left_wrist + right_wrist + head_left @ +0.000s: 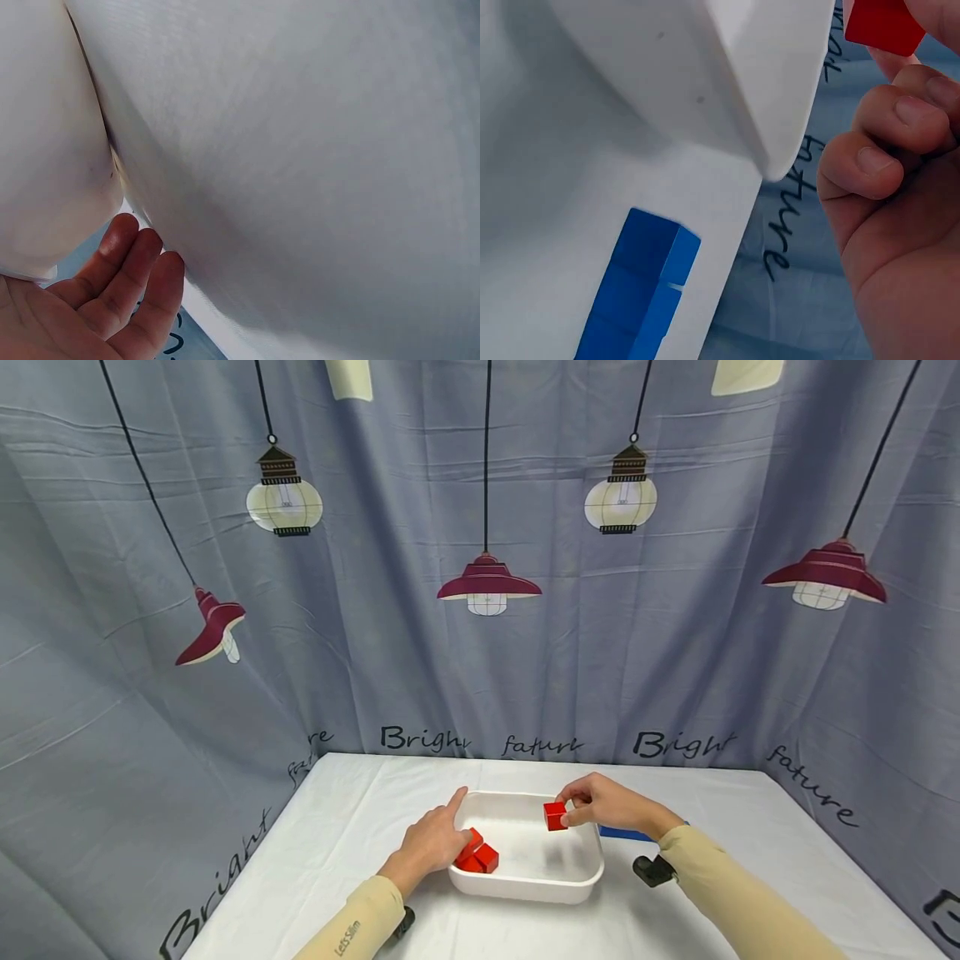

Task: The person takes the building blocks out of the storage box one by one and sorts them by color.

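Observation:
A white plastic tray (525, 887) stands on the table, with several red cubes (486, 858) grouped in its near left corner. My left hand (431, 843) holds the tray's left side, index finger stretched along the rim and thumb on the inner side by the cubes. In the left wrist view, the other fingers (154, 292) curve loosely outside the tray wall. Above the tray's right part, my right hand (611, 803) pinches one red cube (555, 816) between thumb and fingertips. Its remaining fingers are curled in the right wrist view.
A row of blue blocks (637, 277) lies just right of the tray, partly hidden behind my right wrist in the head view. The white-covered table (315, 835) ends at a grey-blue curtain (420, 677) with printed lamps and lettering.

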`<state>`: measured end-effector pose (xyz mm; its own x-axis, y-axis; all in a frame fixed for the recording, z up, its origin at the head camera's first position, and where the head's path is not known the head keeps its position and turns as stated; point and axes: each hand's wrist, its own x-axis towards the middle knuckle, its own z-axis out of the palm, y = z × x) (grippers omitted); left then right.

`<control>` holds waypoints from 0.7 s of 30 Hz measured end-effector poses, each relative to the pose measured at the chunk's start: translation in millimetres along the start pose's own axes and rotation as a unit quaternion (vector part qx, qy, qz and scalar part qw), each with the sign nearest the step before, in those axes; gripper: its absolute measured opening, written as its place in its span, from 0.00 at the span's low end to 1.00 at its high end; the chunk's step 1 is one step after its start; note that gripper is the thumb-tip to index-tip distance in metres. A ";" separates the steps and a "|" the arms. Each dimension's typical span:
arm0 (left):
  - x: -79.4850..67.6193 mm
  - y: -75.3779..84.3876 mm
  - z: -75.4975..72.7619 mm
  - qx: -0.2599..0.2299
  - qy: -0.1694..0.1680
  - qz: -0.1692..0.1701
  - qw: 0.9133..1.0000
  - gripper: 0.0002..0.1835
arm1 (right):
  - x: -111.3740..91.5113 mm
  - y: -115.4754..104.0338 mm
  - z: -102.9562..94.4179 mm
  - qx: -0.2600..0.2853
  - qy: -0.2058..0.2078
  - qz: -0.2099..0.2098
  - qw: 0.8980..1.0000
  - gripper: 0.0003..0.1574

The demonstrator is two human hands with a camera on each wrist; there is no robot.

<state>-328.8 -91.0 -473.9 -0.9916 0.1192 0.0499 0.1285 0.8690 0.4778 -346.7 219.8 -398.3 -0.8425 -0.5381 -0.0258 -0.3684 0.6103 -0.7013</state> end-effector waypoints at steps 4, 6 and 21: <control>0.3 -0.3 -0.5 -0.004 0.000 -0.002 1.000 0.41 | -9.5 4.3 -4.1 -0.001 0.010 -0.004 1.000 0.18; 0.2 -0.2 -0.5 -0.005 0.001 -0.003 1.000 0.41 | -15.1 6.1 -6.5 0.001 0.015 -0.006 1.000 0.19; 1.0 -0.5 -1.0 -0.006 0.000 0.002 1.000 0.42 | -53.4 46.5 -17.3 0.052 0.029 -0.005 0.998 0.17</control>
<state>-329.8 -91.8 -473.2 -0.9911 0.1226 0.0511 0.1319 0.8625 0.4885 -325.7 287.0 -417.2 -0.8615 -0.5073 0.0212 -0.3368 0.5399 -0.7714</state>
